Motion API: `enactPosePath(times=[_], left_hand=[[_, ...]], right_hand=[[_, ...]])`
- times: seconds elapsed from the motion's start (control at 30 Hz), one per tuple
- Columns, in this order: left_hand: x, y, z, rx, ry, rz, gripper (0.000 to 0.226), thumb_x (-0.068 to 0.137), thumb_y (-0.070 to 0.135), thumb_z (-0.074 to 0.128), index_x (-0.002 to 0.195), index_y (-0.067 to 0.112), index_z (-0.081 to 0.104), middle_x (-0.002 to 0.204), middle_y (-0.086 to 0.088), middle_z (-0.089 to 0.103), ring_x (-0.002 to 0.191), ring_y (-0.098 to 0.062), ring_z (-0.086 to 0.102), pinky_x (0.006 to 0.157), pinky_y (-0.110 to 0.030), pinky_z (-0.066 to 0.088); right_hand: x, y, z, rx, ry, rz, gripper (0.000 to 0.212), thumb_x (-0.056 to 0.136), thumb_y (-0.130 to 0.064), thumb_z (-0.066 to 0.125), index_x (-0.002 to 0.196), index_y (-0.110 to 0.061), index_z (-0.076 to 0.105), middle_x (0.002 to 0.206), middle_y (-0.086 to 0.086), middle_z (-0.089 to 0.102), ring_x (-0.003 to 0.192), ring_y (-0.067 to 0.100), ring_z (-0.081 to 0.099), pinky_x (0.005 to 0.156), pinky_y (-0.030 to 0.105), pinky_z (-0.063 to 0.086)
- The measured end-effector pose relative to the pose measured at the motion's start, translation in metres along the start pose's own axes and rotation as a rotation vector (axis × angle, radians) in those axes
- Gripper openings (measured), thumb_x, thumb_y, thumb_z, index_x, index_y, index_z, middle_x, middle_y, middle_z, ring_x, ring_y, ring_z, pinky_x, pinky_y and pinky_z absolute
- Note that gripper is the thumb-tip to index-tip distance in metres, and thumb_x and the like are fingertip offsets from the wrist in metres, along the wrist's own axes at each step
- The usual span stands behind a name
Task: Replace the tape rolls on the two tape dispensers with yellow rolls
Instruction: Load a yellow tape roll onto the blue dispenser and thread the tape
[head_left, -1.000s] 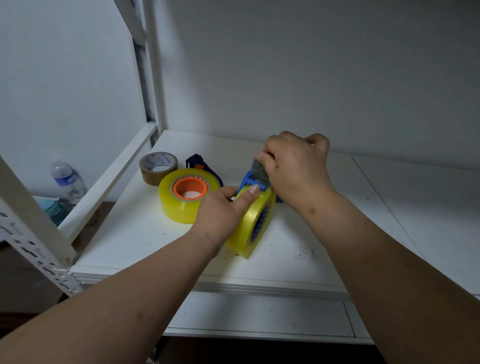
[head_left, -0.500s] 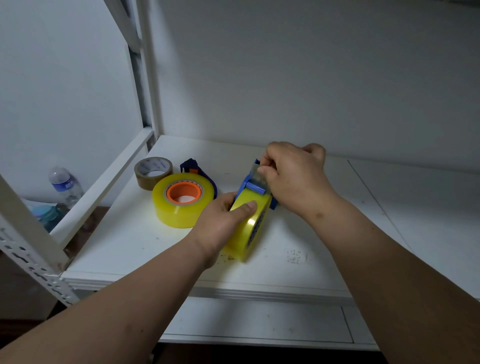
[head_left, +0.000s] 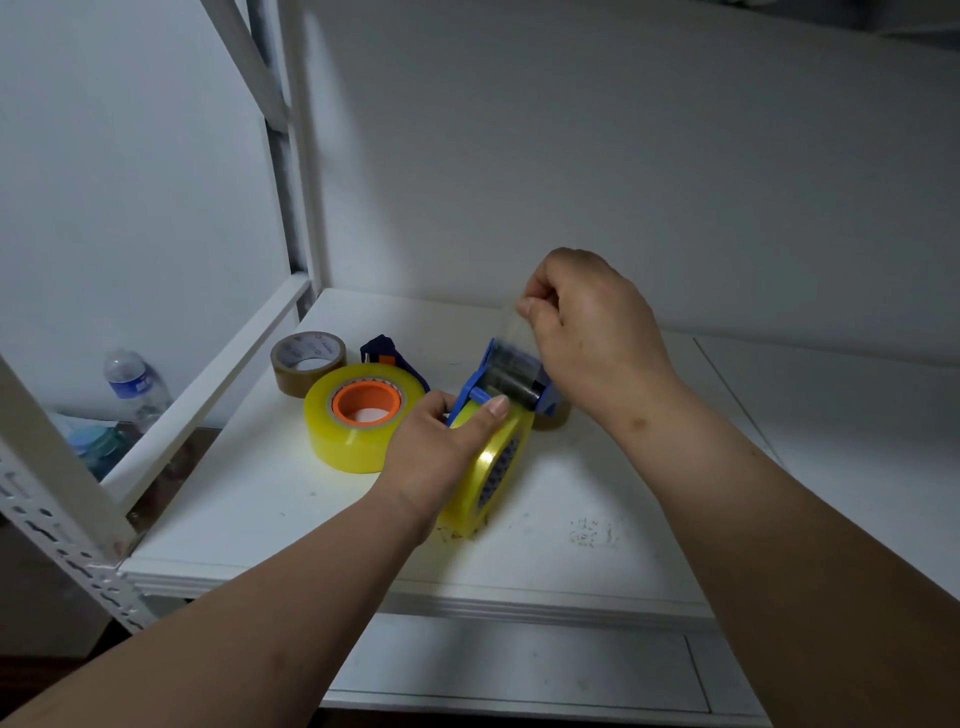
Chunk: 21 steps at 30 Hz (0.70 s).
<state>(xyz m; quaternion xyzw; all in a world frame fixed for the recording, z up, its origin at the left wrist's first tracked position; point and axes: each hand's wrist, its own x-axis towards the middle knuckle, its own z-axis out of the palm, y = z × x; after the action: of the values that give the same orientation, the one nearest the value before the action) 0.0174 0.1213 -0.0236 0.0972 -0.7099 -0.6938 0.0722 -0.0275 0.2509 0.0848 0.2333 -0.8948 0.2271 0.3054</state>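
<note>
We see our left hand (head_left: 441, 457) curled round the yellow roll (head_left: 488, 470) mounted on the blue dispenser (head_left: 511, 379), thumb pressed on the roll's top just below the roller; the hand hides the roll's near side. This dispenser stands on edge near the middle of the white shelf (head_left: 260, 509). Our right hand (head_left: 587, 322) hovers above its head, fingers curled, fingertips pinching the clear tape end (head_left: 514, 325), a faint strip that is hard to make out.

Toward the shelf's left edge a second yellow roll (head_left: 358, 421) with an orange core lies flat, largely hiding the dark blue dispenser (head_left: 387, 351) behind it. A brown roll (head_left: 306, 356) lies near the back left corner; print on its inner core is too small to read. Behind our right wrist, a brownish object (head_left: 553, 418) peeks out, mostly hidden. Beyond the left edge stands a water bottle (head_left: 135, 387), its blue label unreadable.
</note>
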Motion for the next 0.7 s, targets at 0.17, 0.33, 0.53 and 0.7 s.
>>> enactPosePath(times=[0.17, 0.33, 0.53, 0.7], left_hand=[[-0.004, -0.002, -0.011, -0.117, -0.202, -0.112, 0.049, 0.068, 0.046, 0.074, 0.106, 0.016, 0.068, 0.109, -0.015, 0.073, 0.096, -0.03, 0.07, 0.085, -0.045, 0.055], [-0.005, -0.007, -0.012, -0.137, -0.209, -0.082, 0.051, 0.072, 0.039, 0.075, 0.116, 0.014, 0.065, 0.113, -0.014, 0.073, 0.107, -0.036, 0.068, 0.098, -0.057, 0.051], [-0.009, -0.003, -0.014, -0.114, -0.112, -0.05, 0.05, 0.071, 0.049, 0.078, 0.104, 0.011, 0.069, 0.102, -0.017, 0.075, 0.099, -0.04, 0.07, 0.09, -0.056, 0.056], [-0.014, 0.002, -0.015, -0.096, -0.09, -0.028, 0.059, 0.066, 0.054, 0.077, 0.102, 0.008, 0.068, 0.106, -0.024, 0.07, 0.102, -0.045, 0.065, 0.091, -0.06, 0.053]], right_hand=[[0.001, 0.003, 0.001, 0.013, -0.005, 0.017, 0.014, 0.087, -0.016, 0.055, 0.077, -0.021, 0.046, 0.084, -0.002, 0.049, 0.078, 0.023, 0.05, 0.065, 0.038, 0.045], [0.001, -0.003, -0.002, 0.01, 0.061, 0.001, 0.014, 0.09, -0.015, 0.052, 0.079, -0.019, 0.044, 0.088, -0.002, 0.042, 0.071, 0.027, 0.051, 0.06, 0.037, 0.045], [0.005, -0.005, -0.007, 0.027, 0.101, 0.048, 0.015, 0.091, -0.022, 0.05, 0.079, -0.021, 0.041, 0.081, -0.005, 0.049, 0.071, 0.022, 0.05, 0.059, 0.032, 0.036], [0.003, -0.003, -0.008, 0.036, 0.07, 0.071, 0.014, 0.093, -0.024, 0.048, 0.081, -0.02, 0.04, 0.067, -0.013, 0.044, 0.065, 0.022, 0.049, 0.056, 0.03, 0.033]])
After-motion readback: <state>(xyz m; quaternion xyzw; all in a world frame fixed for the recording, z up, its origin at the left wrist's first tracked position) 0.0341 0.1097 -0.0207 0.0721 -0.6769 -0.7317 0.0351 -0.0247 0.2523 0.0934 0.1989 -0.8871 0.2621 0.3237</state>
